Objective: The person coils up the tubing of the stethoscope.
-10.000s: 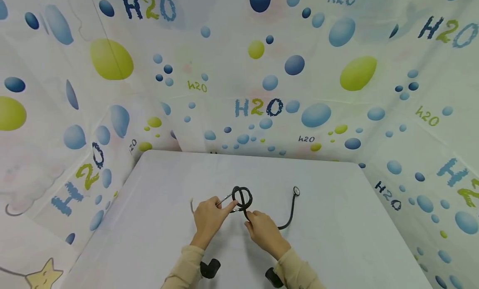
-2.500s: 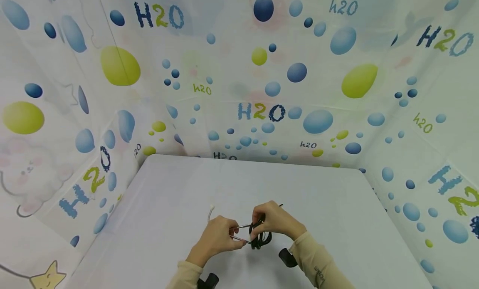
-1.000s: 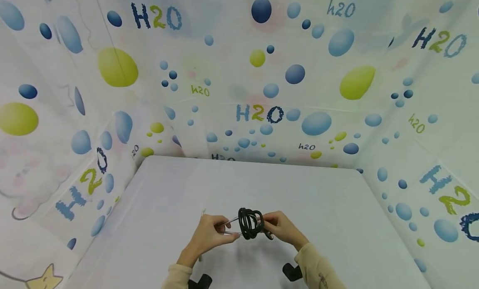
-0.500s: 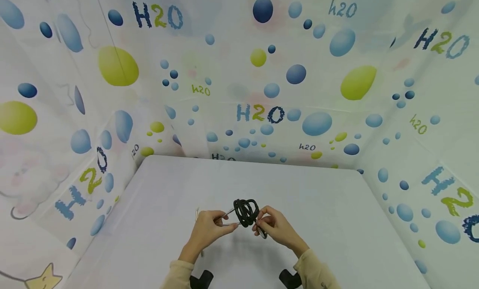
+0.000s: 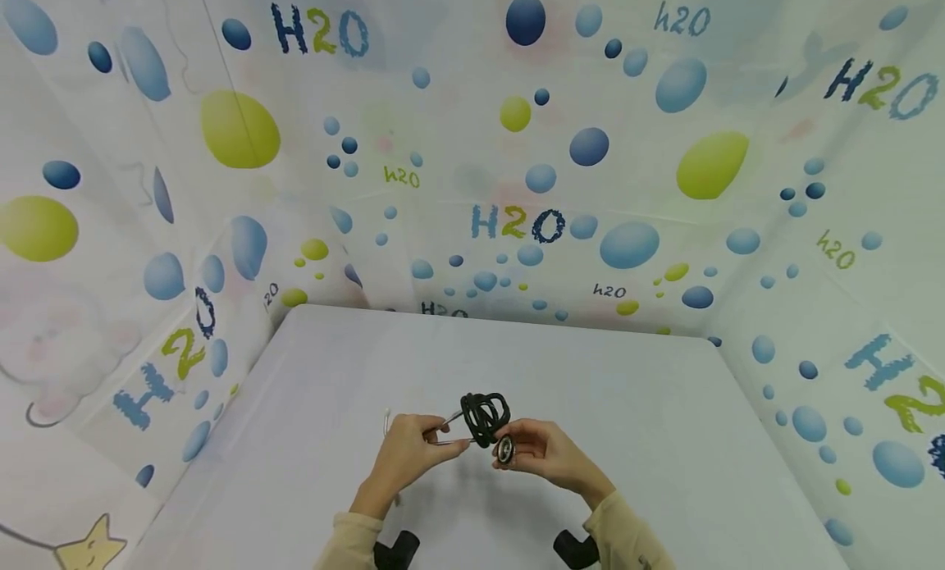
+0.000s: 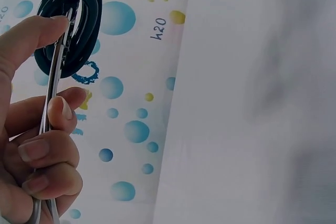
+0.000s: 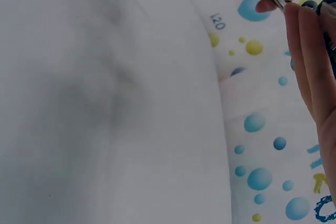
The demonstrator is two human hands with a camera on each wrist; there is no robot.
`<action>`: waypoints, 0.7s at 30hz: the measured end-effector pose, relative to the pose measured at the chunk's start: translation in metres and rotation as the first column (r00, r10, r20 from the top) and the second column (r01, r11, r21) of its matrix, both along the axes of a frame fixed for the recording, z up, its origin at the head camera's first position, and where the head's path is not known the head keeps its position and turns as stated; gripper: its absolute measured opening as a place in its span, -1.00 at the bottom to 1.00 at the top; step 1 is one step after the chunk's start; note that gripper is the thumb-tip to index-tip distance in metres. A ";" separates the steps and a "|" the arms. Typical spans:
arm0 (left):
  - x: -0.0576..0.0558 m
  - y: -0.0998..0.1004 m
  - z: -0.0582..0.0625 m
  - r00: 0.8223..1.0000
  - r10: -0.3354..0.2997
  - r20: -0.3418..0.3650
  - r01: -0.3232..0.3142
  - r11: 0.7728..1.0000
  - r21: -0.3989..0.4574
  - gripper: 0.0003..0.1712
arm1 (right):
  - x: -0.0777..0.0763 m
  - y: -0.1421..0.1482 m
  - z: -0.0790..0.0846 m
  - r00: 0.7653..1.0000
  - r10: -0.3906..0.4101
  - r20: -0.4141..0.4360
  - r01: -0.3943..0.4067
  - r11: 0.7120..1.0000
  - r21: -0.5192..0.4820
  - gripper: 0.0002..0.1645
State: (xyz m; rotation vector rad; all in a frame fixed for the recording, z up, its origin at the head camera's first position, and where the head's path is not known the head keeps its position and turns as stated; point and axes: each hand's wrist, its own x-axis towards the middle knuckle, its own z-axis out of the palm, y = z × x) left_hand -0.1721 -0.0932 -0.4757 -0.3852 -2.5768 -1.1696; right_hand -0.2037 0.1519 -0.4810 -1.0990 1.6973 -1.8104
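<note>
A stethoscope [image 5: 485, 420] with black tubing wound in several loops is held above the white table. My left hand [image 5: 410, 453] grips its metal ear tubes [image 6: 55, 72], fingers curled round them in the left wrist view. One pale eartip [image 5: 387, 412] sticks out behind that hand. My right hand [image 5: 542, 455] pinches the round chest piece [image 5: 505, 449] close to the right side of the coil, its face turned toward the head camera. In the right wrist view, the right hand [image 7: 317, 61] shows only at the right edge, and most of the coil is out of frame.
The white table [image 5: 332, 373] spreads beneath both hands. Behind it and along the sides hangs a cloth backdrop [image 5: 458, 127] printed with bubbles and lettering. Black wrist cameras [image 5: 576, 549] sit at both cuffs.
The tubing, loosely looped at first with the chest piece lying out to the right, is now wound into a compact coil. Lately the right hand has turned the chest piece and brought it against the coil.
</note>
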 end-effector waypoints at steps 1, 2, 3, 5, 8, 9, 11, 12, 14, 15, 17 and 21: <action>0.000 0.000 0.000 1.000 -0.008 0.002 0.008 1.000 0.008 -0.67 | -0.001 0.000 0.000 0.999 -0.013 -0.036 0.014 1.000 0.010 -0.65; 0.000 0.000 -0.001 1.000 -0.014 0.008 0.014 1.000 0.017 -0.68 | -0.002 -0.001 0.000 0.996 -0.043 -0.081 0.045 0.999 0.024 -0.68; 0.000 0.001 -0.001 1.000 -0.020 0.017 0.019 1.000 0.024 -0.69 | -0.003 -0.001 0.000 0.987 -0.082 -0.139 0.088 0.995 0.038 -0.71; 0.001 0.001 -0.003 0.999 -0.029 0.034 0.028 0.999 0.032 -0.69 | -0.004 -0.002 -0.001 0.949 -0.171 -0.263 0.192 0.980 0.052 -0.77; 0.004 0.000 -0.006 0.998 -0.028 0.059 0.026 0.999 0.025 -0.69 | -0.003 -0.004 -0.003 0.864 -0.279 -0.420 0.322 0.946 0.034 -0.81; 0.005 0.000 -0.006 0.998 -0.027 0.064 0.025 0.999 0.024 -0.69 | -0.002 -0.005 -0.003 0.831 -0.299 -0.470 0.349 0.937 0.022 -0.81; 0.007 0.000 -0.007 0.998 -0.026 0.066 0.024 0.999 0.023 -0.68 | 0.000 -0.007 -0.002 0.749 -0.324 -0.578 0.396 0.918 -0.003 -0.79; 0.008 -0.001 -0.007 0.997 -0.029 0.068 0.027 0.999 0.024 -0.68 | 0.001 -0.008 -0.002 0.703 -0.333 -0.629 0.419 0.908 -0.012 -0.78; 0.009 -0.002 -0.008 0.997 -0.038 0.068 0.037 0.999 0.021 -0.68 | 0.003 -0.010 0.000 0.609 -0.343 -0.716 0.465 0.885 -0.029 -0.75; 0.009 -0.002 -0.007 0.997 -0.045 0.070 0.043 0.999 0.024 -0.67 | 0.004 -0.010 0.001 0.574 -0.339 -0.745 0.479 0.877 -0.030 -0.74; 0.009 -0.002 -0.007 0.997 -0.053 0.060 0.052 0.998 0.020 -0.66 | 0.004 -0.010 0.004 0.535 -0.327 -0.779 0.497 0.867 -0.022 -0.73; 0.008 -0.002 -0.004 0.998 -0.045 0.035 0.044 0.999 0.012 -0.63 | 0.004 -0.010 0.012 0.553 -0.288 -0.782 0.488 0.872 0.025 -0.70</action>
